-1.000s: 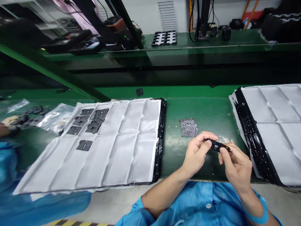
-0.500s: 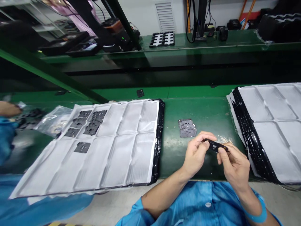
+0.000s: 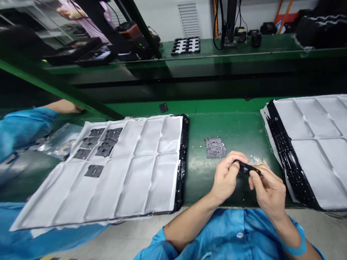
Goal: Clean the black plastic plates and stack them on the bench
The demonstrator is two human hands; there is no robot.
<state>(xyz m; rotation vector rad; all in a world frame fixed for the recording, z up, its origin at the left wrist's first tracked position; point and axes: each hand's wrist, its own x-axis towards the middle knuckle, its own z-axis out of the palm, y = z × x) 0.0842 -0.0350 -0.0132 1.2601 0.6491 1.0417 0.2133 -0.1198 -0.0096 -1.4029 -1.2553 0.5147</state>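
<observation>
A small black plastic part is pinched between my two hands above the green bench. My left hand grips its left end with thumb and fingers, and my right hand closes on its right end. Behind the left fingertips lies a short overlapping stack of flat dark plates. A scatter of tiny pale pieces rests on the bench just past my right fingers, partly hidden by them.
To the left, a white-lined tray holds several dark plates. Another white-lined tray stands at the right. A clear plastic bag and a co-worker's arm are at far left. One dark piece lies near the back.
Both my hands keep hold of the black part, with only a slight shift. The co-worker's arm at left has reached further forward and to the right.
</observation>
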